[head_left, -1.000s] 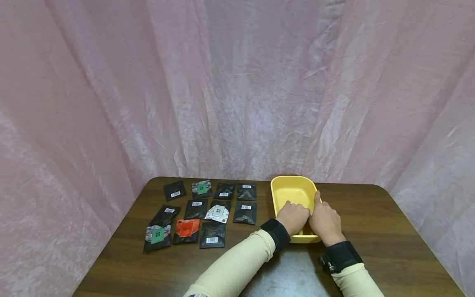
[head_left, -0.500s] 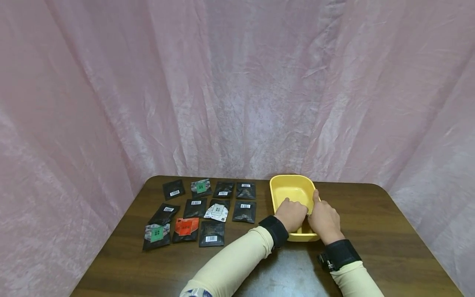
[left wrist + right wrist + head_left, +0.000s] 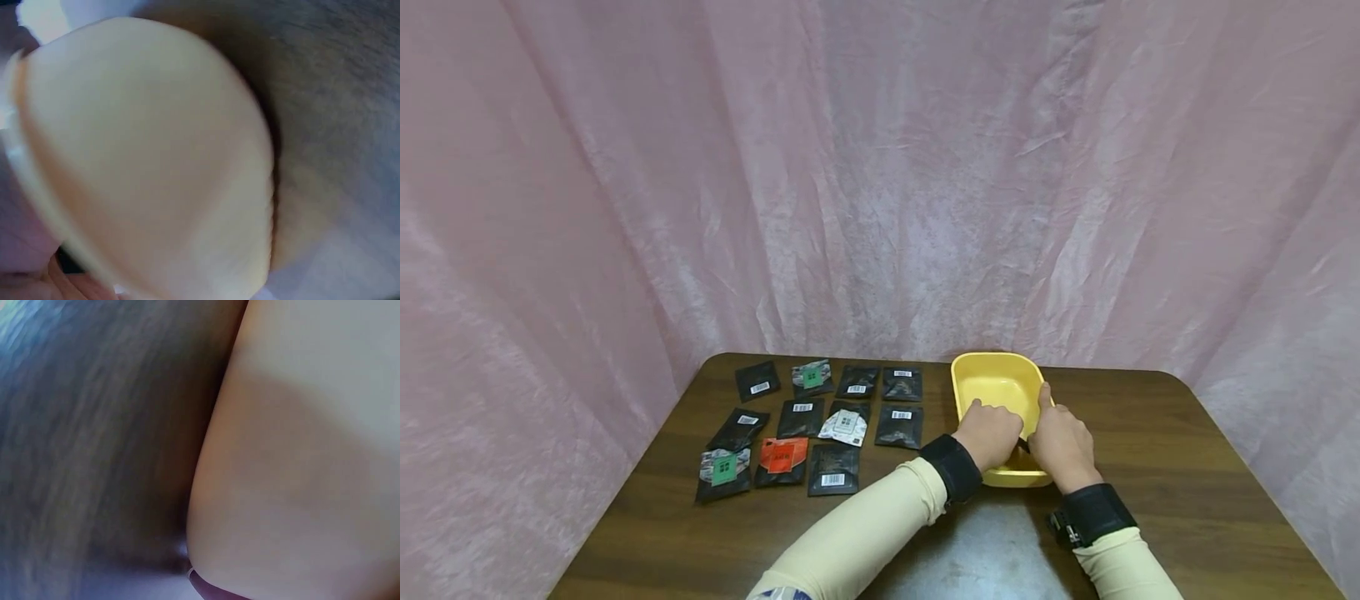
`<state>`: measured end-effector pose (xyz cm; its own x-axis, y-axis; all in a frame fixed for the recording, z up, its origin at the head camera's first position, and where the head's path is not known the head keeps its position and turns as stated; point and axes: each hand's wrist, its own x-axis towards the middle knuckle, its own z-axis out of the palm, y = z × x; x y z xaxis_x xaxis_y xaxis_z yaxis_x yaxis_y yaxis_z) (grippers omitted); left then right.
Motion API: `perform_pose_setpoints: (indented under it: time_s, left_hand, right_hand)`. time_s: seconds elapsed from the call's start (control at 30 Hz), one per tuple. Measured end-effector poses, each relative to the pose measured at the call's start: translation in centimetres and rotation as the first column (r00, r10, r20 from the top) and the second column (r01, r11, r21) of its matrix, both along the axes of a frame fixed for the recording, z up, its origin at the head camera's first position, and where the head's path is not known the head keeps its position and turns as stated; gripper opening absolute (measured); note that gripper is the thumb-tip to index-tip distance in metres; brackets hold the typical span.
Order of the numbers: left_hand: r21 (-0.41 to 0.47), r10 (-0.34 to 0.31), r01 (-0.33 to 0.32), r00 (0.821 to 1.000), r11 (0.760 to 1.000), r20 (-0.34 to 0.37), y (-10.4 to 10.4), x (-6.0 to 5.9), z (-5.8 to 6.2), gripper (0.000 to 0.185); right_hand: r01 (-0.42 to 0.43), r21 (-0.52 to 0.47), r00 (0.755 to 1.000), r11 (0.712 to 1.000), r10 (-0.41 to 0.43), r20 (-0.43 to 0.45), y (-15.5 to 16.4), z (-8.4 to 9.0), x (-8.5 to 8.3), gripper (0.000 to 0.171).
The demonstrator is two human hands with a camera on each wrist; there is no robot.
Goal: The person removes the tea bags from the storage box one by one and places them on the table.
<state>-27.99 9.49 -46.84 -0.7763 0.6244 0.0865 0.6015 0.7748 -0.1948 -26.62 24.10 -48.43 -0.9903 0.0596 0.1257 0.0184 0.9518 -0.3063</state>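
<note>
Over the near right part of a yellow plastic basin [image 3: 996, 375], my two hands meet close together. The left hand [image 3: 988, 435] has its fingers curled, and beside it my right hand [image 3: 1063, 446] has one digit raised along the basin's right rim. A dark sliver of a black packet [image 3: 1023, 445] shows between them; both hands seem to pinch it, though most of it is hidden. In the left wrist view, the basin's pale wall [image 3: 156, 150] fills the middle and part of my hand [image 3: 28, 287] appears at the lower left. The right wrist view shows the basin wall [image 3: 300, 475], but no fingers clearly.
Several flat black packets lie in rough rows on the left of the brown wooden table [image 3: 1157, 467]. Among them are an orange-labelled packet [image 3: 781, 461], a green-labelled packet [image 3: 724, 472] and a white-labelled packet [image 3: 845, 423]. A pink curtain [image 3: 880, 183] hangs behind the table.
The hands stay together over the basin with only slight shifts. More of the dark packet edge now shows between them. The packets on the table have not moved.
</note>
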Motion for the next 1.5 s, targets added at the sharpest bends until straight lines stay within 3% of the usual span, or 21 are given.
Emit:
perform_pose_setpoints:
  time_s: [0.17,0.4,0.57,0.67,0.93,1.1,1.33,1.5]
  left_hand:
    - [0.029,0.014,-0.015,0.999,0.999,0.031,-1.3,0.9,2.1,0.005]
    - [0.076,0.01,-0.01,1.0,0.997,0.006,-2.4,2.2,4.9,0.025]
    - [0.173,0.032,-0.025,0.999,0.985,-0.038,-4.2,3.2,6.4,0.024]
    - [0.267,0.034,-0.012,0.996,0.964,-0.078,-5.9,3.8,6.8,0.019]
    - [0.399,0.021,0.068,0.977,0.914,-0.214,-10.4,6.0,6.5,0.016]
    - [0.45,0.07,0.053,0.965,0.892,-0.252,-12.5,7.5,6.3,0.013]
    - [0.502,0.155,-0.05,0.973,0.863,-0.17,-14.5,9.6,5.6,0.016]
    - [0.43,0.175,-0.115,0.979,0.896,-0.103,-15.1,10.8,4.1,0.02]
  right_hand:
    - [0.003,-0.008,0.999,1.0,-0.003,0.035,0.2,0.1,0.0,0.091]
    - [0.015,-0.019,0.998,1.0,-0.014,0.062,0.6,-0.2,0.0,0.09]
    - [0.013,-0.009,0.998,1.0,-0.013,0.068,0.6,-0.3,-0.1,0.09]
    - [0.014,-0.007,0.998,1.0,-0.013,0.066,0.6,-0.1,-0.1,0.089]
    - [0.017,-0.012,0.996,1.0,-0.015,0.092,0.4,0.2,-0.2,0.088]
    - [0.01,-0.012,0.997,1.0,-0.009,0.079,0.3,0.2,-0.2,0.087]
    - [0.0,-0.01,0.998,1.0,0.001,0.065,0.2,0.2,-0.4,0.086]
    - [-0.001,-0.008,0.998,1.0,0.002,0.065,0.1,0.1,-0.3,0.085]
